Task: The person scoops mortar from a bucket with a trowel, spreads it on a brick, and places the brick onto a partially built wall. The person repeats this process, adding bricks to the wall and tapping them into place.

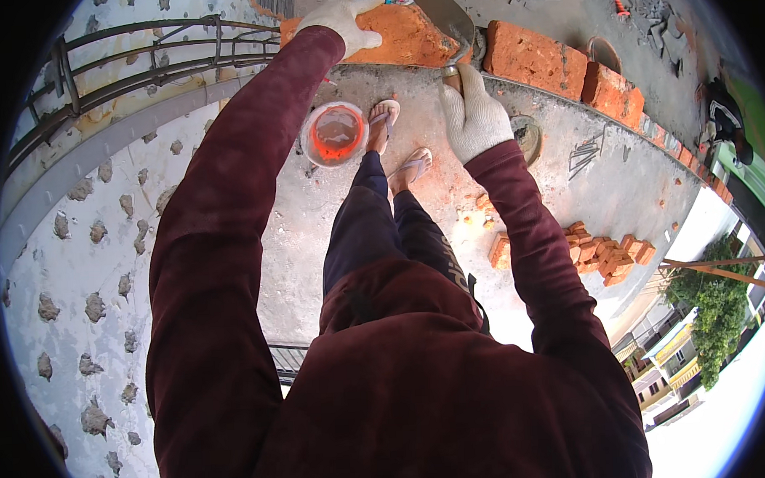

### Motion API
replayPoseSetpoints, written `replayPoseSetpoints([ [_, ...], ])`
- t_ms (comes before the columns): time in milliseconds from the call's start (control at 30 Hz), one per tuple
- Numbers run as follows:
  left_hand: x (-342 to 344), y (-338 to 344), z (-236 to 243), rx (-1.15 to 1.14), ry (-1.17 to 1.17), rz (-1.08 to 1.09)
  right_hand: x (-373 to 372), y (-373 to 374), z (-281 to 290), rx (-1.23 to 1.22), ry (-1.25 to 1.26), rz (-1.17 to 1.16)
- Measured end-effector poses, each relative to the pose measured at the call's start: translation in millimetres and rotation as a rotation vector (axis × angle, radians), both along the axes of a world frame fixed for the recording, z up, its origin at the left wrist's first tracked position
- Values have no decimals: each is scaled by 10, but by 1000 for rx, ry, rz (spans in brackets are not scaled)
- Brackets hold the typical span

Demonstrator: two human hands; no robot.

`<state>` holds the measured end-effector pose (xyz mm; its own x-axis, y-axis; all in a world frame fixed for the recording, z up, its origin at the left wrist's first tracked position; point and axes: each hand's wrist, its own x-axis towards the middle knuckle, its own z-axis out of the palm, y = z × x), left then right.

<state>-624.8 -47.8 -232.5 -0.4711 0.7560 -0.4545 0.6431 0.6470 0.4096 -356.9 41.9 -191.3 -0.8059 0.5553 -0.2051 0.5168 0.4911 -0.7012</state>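
My left hand [344,23], in a white knit glove, lies over the left end of an orange brick [405,41] on the wall in front of me. Its thumb and fingers straddle that end. In the other white glove, my right hand [478,122] is closed round the handle of a trowel [440,16]. The metal blade points up and left, passing over the right end of the same brick. A gap separates this brick from another orange brick [534,55] farther right, with one more brick [612,94] beyond it.
A round bucket [307,140] with reddish contents stands by my sandalled feet. A rebar cage [153,57] juts from the pitted wall [104,240] at left. Loose bricks [606,252] are heaped on the floor at right. Another person [723,113] is at far right.
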Motion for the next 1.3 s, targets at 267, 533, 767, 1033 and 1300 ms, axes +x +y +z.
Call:
replayPoseSetpoints([
  [267, -7, -23, -34, -24, -2, -3, 1, -31, 26, 5, 63, -8],
  [533, -78, -94, -454, 138, 44, -65, -81, -269, -304, -26, -141, -50],
  [767, -81, -4, -461, 67, 0, -59, -83, -414, -237, -141, -78, -170],
  [1033, 105, 90, -72, 50, -2, -61, 32, -189, -330, -98, -105, -123],
  [1300, -27, -3, -15, -4, -26, -65, 601, 141, -243, -102, 125, -19],
])
